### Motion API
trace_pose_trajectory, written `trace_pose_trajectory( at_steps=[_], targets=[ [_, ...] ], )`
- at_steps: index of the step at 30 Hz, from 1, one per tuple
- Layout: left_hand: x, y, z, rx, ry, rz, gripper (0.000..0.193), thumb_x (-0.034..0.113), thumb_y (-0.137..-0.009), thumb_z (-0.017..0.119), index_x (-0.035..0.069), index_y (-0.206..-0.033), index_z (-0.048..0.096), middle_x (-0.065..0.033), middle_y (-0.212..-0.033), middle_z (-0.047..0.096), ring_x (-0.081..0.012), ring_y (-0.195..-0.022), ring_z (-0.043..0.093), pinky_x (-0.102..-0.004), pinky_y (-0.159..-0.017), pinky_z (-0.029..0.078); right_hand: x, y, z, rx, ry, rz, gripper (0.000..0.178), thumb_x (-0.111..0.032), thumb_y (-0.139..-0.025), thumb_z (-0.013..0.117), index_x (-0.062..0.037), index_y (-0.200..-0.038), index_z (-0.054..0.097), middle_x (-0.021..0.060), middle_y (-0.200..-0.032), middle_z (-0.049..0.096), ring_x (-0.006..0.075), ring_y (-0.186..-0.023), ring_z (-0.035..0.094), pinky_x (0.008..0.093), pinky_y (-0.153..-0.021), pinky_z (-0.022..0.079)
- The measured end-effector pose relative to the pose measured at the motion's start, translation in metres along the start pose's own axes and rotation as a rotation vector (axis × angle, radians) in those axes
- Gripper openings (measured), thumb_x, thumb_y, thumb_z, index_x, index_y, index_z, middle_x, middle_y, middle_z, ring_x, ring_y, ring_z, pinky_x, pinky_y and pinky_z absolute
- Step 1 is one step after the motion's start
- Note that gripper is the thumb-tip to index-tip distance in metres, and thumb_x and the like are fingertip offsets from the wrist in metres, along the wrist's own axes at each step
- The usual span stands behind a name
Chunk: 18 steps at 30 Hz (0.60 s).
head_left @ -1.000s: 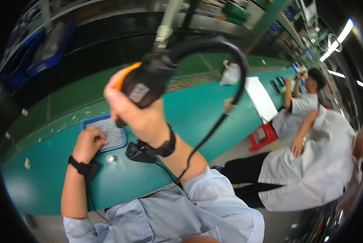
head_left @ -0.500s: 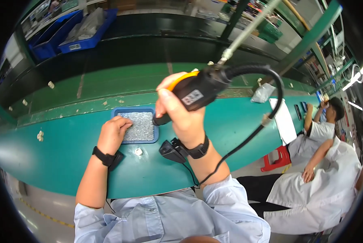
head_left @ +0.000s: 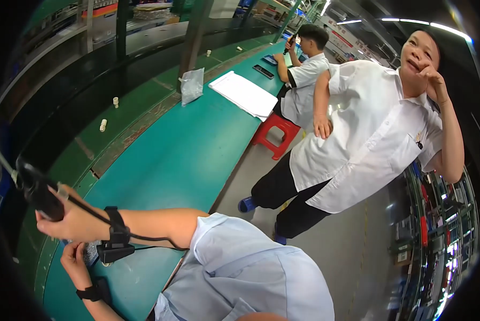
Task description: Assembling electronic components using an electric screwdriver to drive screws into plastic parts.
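Note:
My right hand (head_left: pixel 82 222) is wrapped round a black corded electric screwdriver (head_left: pixel 43 199) at the lower left. Its tip is hidden. Just below, my left hand (head_left: pixel 75 262) is at a shallow tray of small shiny metal pieces (head_left: pixel 91 252), mostly covered by my right wrist. The left fingers are bent together in a pinch; what they hold, if anything, is too small to make out. A black strap with a box-shaped device (head_left: pixel 116 250) is on my right wrist, and another black strap (head_left: pixel 89 292) is on the left.
White papers (head_left: pixel 242 93), a clear plastic bag (head_left: pixel 192 85) and a phone (head_left: pixel 263 71) lie along the green table (head_left: pixel 170 155). Small cream pieces (head_left: pixel 103 125) stand on the ledge. A person in white (head_left: pixel 352 128) stands at right; another sits beyond, near a red stool (head_left: pixel 276 134).
The view has swung right, so both my hands now appear at the lower left. The standing person shows more fully, with one hand raised to the face. My right hand still holds the screwdriver.

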<state>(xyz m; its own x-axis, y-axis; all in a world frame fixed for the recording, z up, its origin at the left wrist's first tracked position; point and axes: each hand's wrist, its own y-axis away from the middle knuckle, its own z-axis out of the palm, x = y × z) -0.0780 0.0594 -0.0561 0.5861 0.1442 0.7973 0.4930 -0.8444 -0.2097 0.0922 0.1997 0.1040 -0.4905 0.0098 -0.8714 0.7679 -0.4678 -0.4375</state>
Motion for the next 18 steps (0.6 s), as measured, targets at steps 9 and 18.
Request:
trace_pose_trajectory(
  at_steps=[9,18],
  targets=[
    [0.027,0.007,0.007,0.070,0.248,0.003,0.006,-0.001,-0.088,0.052,-0.004,-0.090,0.057,-0.0051,-0.088,0.055,-0.0091,-0.080,0.050,-0.0205,-0.073,0.040,0.021,-0.008,0.010,-0.018,-0.017,0.010,0.028,-0.010,-0.066,0.067,-0.0027,-0.086,0.049,0.0027,-0.076,0.055,0.0106,-0.069,0.052,0.0258,-0.062,0.045],
    [0.020,0.008,0.004,-0.041,0.279,-0.031,0.006,0.000,-0.089,0.052,-0.004,-0.093,0.056,-0.0026,-0.088,0.053,-0.0091,-0.080,0.049,-0.0203,-0.074,0.041,0.015,-0.008,0.010,-0.037,-0.119,0.071,0.027,-0.011,-0.066,0.068,-0.0018,-0.083,0.050,0.0042,-0.072,0.054,0.0121,-0.067,0.052,0.0262,-0.061,0.045]
  ],
)
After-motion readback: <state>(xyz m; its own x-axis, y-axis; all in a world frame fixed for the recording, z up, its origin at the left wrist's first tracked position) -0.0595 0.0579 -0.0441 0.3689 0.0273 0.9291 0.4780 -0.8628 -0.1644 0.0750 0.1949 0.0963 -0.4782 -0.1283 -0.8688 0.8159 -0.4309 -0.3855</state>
